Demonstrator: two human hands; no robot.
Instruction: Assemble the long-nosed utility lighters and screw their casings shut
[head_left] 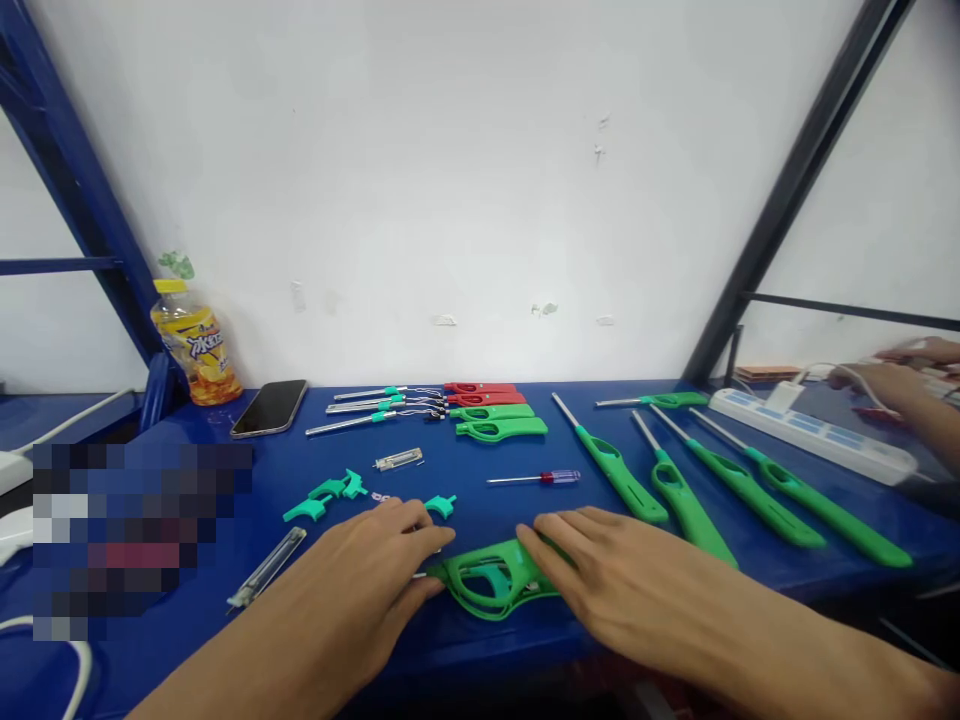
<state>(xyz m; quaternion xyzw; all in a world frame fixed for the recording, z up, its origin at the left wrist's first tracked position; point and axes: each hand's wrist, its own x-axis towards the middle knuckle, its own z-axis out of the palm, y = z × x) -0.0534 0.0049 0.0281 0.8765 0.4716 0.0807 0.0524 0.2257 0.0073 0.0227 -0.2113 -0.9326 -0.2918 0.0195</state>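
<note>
A green gas lighter casing (478,602), open on its upper side, lies at the table's front edge with a teal trigger (496,578) inside its loop. My left hand (379,560) is closed at its nozzle end, thumb and index finger pinched about the metal tube there. Over the handle end, my right hand (600,560) has its fingers curled down on the casing and hides most of that part. Just beyond my left hand is a loose teal trigger (441,506). More teal triggers (326,495) and a clear fuel tank (268,566) lie to its left.
Beyond my hands are a screwdriver (534,479), another clear tank (399,459), and red and green casings (491,411) beside wired metal tubes (352,424). Several assembled green lighters (694,510) lie right, near a power strip (814,435). A phone (271,408) and bottle (196,345) stand back left.
</note>
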